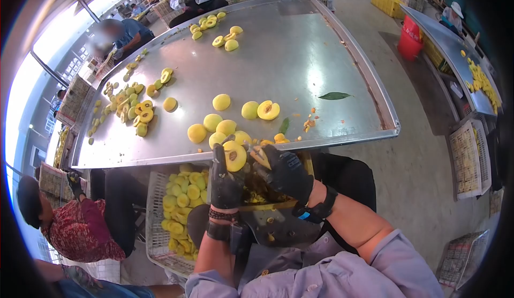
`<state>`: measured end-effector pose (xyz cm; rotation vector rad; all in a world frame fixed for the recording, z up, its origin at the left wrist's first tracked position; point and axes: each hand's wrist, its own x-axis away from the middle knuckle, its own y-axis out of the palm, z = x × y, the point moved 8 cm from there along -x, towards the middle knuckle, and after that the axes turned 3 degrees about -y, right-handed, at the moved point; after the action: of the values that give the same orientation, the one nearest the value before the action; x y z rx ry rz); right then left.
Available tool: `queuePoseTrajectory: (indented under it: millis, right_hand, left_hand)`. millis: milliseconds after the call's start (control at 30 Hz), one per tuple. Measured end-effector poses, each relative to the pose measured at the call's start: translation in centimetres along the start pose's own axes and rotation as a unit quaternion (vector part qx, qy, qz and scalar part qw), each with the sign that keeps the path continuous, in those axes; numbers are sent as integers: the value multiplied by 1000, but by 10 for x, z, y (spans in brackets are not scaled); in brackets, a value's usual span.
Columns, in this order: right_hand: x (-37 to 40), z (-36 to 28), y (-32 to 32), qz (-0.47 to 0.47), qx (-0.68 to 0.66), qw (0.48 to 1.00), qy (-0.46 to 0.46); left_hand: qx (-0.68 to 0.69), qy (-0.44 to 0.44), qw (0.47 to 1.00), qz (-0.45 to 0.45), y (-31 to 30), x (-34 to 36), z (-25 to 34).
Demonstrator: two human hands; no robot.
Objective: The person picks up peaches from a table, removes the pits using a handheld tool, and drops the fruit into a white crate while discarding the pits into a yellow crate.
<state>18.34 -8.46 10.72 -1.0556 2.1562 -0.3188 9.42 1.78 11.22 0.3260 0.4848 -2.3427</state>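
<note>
My left hand (226,183), in a black glove, is closed on a halved yellow fruit (235,156) whose cut face and brown centre show. Close beside it, my right hand (286,172), also gloved in black, is closed around an orange-yellow piece (261,157) with a darker edge. Both hands are just past the near edge of the metal table (278,46). Several whole yellow fruits (212,122) lie right behind my left hand, and a cut fruit (268,110) lies with its pit visible. Below my hands is a container (267,207) with dark and yellow scraps, partly hidden.
A white crate (155,212) of fruit halves stands left of my legs. More fruit (126,102) lies at the table's left. Green leaves (335,95) and orange bits (309,122) lie at right. Co-workers (88,225) sit at the left and far side. A red bin (410,38) stands right.
</note>
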Motion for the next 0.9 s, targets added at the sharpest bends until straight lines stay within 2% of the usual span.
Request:
queuePoseTrajectory:
  millis: [67, 133, 200, 300, 400, 500, 600, 700, 800, 867, 900]
  right_hand:
    - [4, -1, 5, -18, 28, 999, -27]
    - [7, -2, 7, -39, 52, 997, -30]
    - [9, -2, 8, -65, 73, 995, -11]
    - [8, -2, 10, -63, 83, 994, -20]
    - [12, 12, 21, -41, 36, 998, -5]
    - [11, 16, 24, -51, 32, 998, -23]
    - [11, 21, 21, -67, 4, 998, -17]
    - [8, 20, -1, -37, -50, 998, 19]
    - [12, 27, -43, 91, 3, 991, 99]
    - [10, 25, -78, 198, 3, 974, 107]
    - [11, 26, -93, 251, 3, 962, 110]
  left_hand:
    - [233, -124, 964, 9, 8, -3, 2]
    - [298, -144, 943, 25, 16, -3, -4]
    - [201, -59, 977, 46, 17, -1, -3]
    - [246, -94, 962, 69, 27, -1, -3]
    - [232, -113, 960, 111, 29, -1, -18]
    - [58, -32, 989, 133, 27, 3, -18]
    - [130, -73, 978, 148, 29, 6, -25]
    - [196, -97, 974, 65, 32, -10, -21]
    - [168, -100, 976, 94, 33, -34, -28]
    - [-34, -26, 995, 87, 49, -49, -31]
    - [-135, 13, 987, 82, 61, -56, -30]
